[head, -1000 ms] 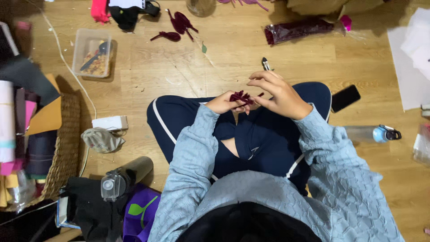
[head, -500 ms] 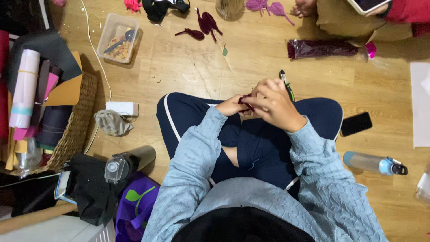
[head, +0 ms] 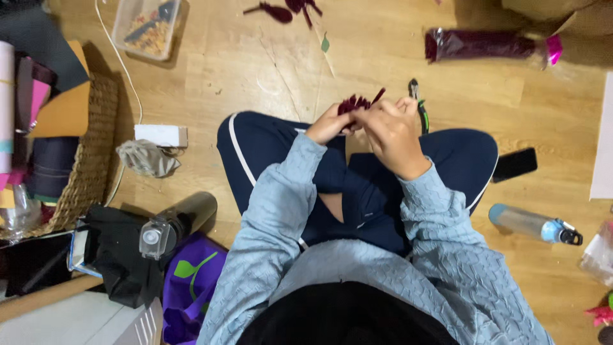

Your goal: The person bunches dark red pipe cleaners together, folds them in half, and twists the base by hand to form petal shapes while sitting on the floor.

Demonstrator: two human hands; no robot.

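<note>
Pinching one maroon flower (head: 357, 104), two hands (head: 367, 124) meet.

One head-worn camera looks steeply down, close over the lap and wooden floor (head: 242, 70).

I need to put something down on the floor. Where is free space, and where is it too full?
Bare wooden floor lies between the clear plastic box and the dark red petals. More lies right of the phone, above the water bottle. The left side is crowded by the wicker basket and black flask.
</note>
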